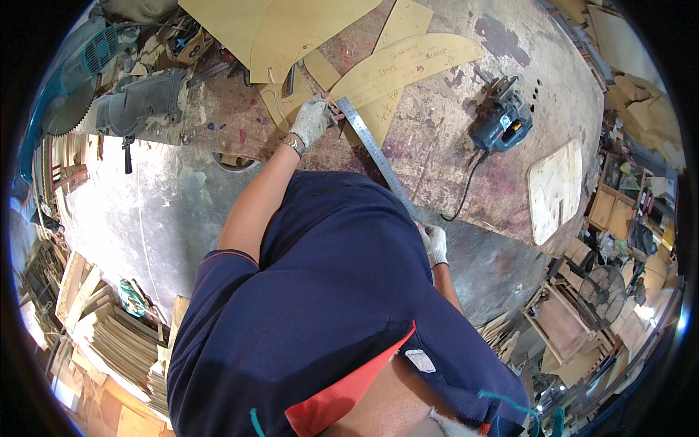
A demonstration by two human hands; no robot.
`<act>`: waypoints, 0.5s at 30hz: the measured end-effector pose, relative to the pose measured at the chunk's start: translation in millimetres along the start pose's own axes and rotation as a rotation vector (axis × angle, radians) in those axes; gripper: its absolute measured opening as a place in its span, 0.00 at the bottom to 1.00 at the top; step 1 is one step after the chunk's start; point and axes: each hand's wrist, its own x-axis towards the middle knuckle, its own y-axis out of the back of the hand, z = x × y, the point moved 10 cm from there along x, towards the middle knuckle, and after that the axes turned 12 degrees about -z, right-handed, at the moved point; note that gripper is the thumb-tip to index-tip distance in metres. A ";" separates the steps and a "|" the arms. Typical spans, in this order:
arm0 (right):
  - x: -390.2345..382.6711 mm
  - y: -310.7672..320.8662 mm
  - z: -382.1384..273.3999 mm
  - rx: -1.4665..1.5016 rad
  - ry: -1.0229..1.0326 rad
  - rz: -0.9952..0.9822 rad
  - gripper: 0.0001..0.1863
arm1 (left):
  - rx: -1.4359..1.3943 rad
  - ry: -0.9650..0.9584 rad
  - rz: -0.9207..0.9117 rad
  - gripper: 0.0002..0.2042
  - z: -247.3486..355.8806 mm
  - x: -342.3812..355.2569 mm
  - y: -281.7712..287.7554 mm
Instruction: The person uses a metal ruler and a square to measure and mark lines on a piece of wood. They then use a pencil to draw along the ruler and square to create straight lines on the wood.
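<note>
My left hand (pixel 313 121), in a pale knit glove with some bare fingertips, is closed at the upper end of a long steel ruler (pixel 375 156), over yellow cut pattern pieces (pixel 408 67) with handwriting on them. My right hand (pixel 434 243), also gloved, grips the lower end of the ruler near the table's front edge, its fingers partly hidden. The ruler lies diagonally from the patterns down toward my right side. A large yellow sheet (pixel 280 25) lies beyond my left hand.
A blue jigsaw (pixel 501 125) with a cord and a worn white board (pixel 555 186) sit on the stained table (pixel 480 204) at right. A saw (pixel 91 54) with a toothed blade is at upper left. Stacked wood (pixel 124 342) and a fan (pixel 606 291) stand around below.
</note>
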 end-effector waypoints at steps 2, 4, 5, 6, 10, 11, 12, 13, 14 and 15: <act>-0.1 1.4 -5.7 -0.039 0.014 -0.010 0.32 | 0.022 0.006 0.014 0.09 2.1 -1.7 -1.3; 1.0 2.9 -8.6 -0.077 0.011 -0.014 0.33 | 0.024 0.012 0.020 0.09 0.6 -1.9 1.0; 1.6 3.1 -9.5 -0.095 0.001 -0.013 0.33 | 0.017 0.016 0.018 0.08 0.1 -1.9 1.9; 2.4 3.4 -8.8 -0.113 -0.010 -0.011 0.33 | 0.010 0.022 0.015 0.08 1.0 -2.7 -0.9; 6.0 1.7 -4.7 -0.141 -0.030 -0.023 0.33 | 0.063 0.031 0.024 0.07 7.5 -9.9 -14.9; 6.6 1.2 -3.5 -0.124 -0.027 -0.017 0.33 | 0.077 0.032 0.028 0.07 9.7 -12.0 -19.5; 6.3 1.8 -7.0 -0.106 -0.021 -0.013 0.33 | 0.092 0.030 0.035 0.08 10.3 -12.7 -18.2; 5.6 3.0 -9.6 -0.096 -0.019 -0.018 0.33 | 0.080 0.020 0.013 0.08 10.1 -11.6 -17.5; 4.5 5.1 -11.8 -0.085 -0.018 -0.024 0.33 | 0.068 0.010 -0.010 0.08 10.8 -10.9 -17.9; 3.3 6.9 -14.5 -0.076 -0.018 -0.028 0.33 | 0.055 0.002 -0.035 0.08 11.1 -10.4 -19.8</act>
